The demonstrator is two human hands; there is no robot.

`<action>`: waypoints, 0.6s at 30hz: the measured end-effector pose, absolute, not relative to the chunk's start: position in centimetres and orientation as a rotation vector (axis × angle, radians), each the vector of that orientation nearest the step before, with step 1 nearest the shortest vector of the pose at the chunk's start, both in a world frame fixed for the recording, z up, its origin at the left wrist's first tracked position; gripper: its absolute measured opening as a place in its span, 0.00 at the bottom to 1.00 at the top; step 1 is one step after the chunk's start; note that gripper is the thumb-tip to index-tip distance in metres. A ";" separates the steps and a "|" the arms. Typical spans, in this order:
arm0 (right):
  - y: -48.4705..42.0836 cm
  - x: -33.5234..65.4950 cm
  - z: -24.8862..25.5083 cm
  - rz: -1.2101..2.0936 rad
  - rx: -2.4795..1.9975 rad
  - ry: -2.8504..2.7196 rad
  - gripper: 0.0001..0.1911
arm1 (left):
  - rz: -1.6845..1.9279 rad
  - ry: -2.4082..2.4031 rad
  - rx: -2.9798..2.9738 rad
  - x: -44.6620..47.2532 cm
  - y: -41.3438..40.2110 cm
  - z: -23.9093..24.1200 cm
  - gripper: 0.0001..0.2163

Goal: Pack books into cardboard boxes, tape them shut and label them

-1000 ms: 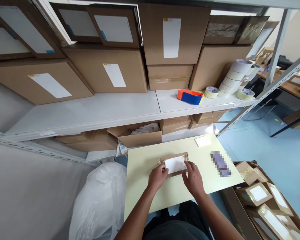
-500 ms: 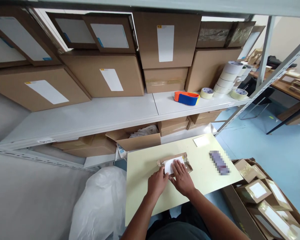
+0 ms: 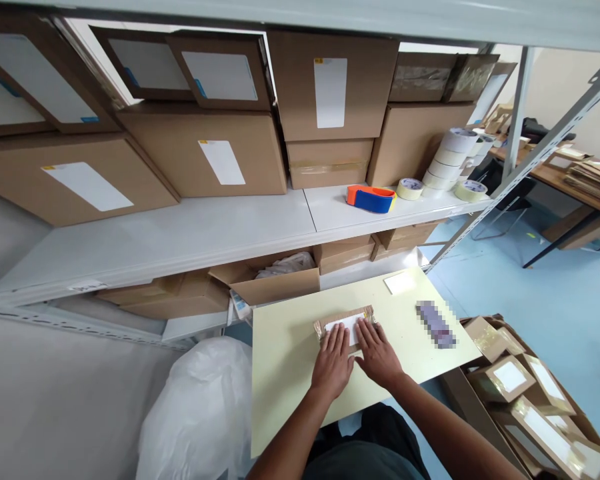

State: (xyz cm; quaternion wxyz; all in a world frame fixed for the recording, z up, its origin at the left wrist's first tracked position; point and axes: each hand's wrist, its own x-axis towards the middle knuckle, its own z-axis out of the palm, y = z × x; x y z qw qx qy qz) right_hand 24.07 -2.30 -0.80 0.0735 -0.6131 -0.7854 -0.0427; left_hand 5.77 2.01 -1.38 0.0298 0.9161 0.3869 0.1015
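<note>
A small brown cardboard box (image 3: 319, 328) with clear tape at its ends lies on the pale table (image 3: 285, 380) in front of me. On its top is a white label (image 3: 349, 325) with a small yellow mark at one corner. My left hand (image 3: 334, 363) rests with outstretched fingers on the label's left part. Flat on the right part lie the fingers of my right hand (image 3: 377, 350). Both hands are open, thumbs close together at the box's near side. The fingers cover part of the label and the box.
To the right on the table are a white sheet (image 3: 401, 283) and a blurred purple item (image 3: 436, 325). A large carton (image 3: 473, 407) of labelled boxes stands at lower right. Ahead, a shelf (image 3: 220, 223) bears boxes, tape rolls (image 3: 443, 167) and a blue-orange band (image 3: 373, 199). A white plastic bag (image 3: 195, 407) stands left.
My left hand has gone from holding the label's left edge to lying flat on it. My right hand has slid rightward. The label's raised left end now lies flat on the box.
</note>
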 end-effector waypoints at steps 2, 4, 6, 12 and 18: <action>-2.4 24.8 -0.3 -0.123 -1.900 -2.311 0.45 | 0.293 1.198 2.849 5.7 1.9 -1.5 0.33; -2.1 24.9 0.2 -0.115 -1.910 -2.307 0.46 | 0.287 1.186 2.864 5.8 2.0 -1.5 0.34; -1.6 24.6 0.4 -0.076 -1.833 -2.387 0.47 | 0.291 1.166 2.873 5.8 2.1 -1.6 0.34; -1.0 24.0 -0.6 -0.086 -1.896 -2.331 0.43 | 0.317 1.110 2.911 5.4 2.2 -2.3 0.32; -1.8 21.5 -1.5 -0.052 -1.945 -2.214 0.40 | 0.333 1.202 2.792 6.1 2.6 -0.7 0.34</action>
